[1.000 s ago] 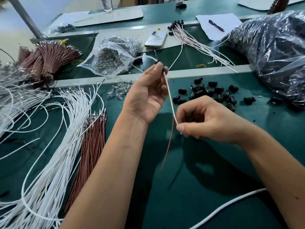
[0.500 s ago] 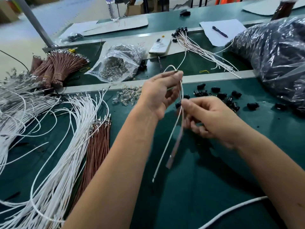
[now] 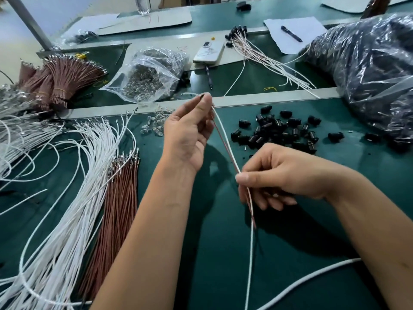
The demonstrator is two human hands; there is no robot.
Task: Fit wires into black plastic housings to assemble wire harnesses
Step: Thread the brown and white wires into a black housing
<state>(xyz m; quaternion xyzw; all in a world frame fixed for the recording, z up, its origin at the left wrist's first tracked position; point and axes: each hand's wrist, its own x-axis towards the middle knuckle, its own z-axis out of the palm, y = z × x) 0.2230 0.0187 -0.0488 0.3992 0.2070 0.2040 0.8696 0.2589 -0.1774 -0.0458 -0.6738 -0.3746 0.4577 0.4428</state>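
My left hand [image 3: 187, 135] is raised and pinches the top end of a wire pair at its fingertips; whether a black housing sits there I cannot tell. A white wire [image 3: 225, 135] and a brown wire [image 3: 223, 144] run down together from it to my right hand [image 3: 279, 173], which pinches both between thumb and forefinger. Below that hand the white wire hangs on past the brown one's end. Loose black housings [image 3: 279, 130] lie scattered on the green mat beyond my right hand.
White wires [image 3: 73, 186] and brown wires [image 3: 118, 209] lie in bundles at left. A clear bag of metal terminals [image 3: 147, 74], a phone [image 3: 209, 51], finished harnesses [image 3: 263, 54] and a large bag of black parts [image 3: 366, 70] lie behind. A thick white cable [image 3: 312, 278] crosses bottom right.
My right hand has slid down the wire pair, away from my left hand, drawing the two wires taut and straight between them. My left hand stays raised.
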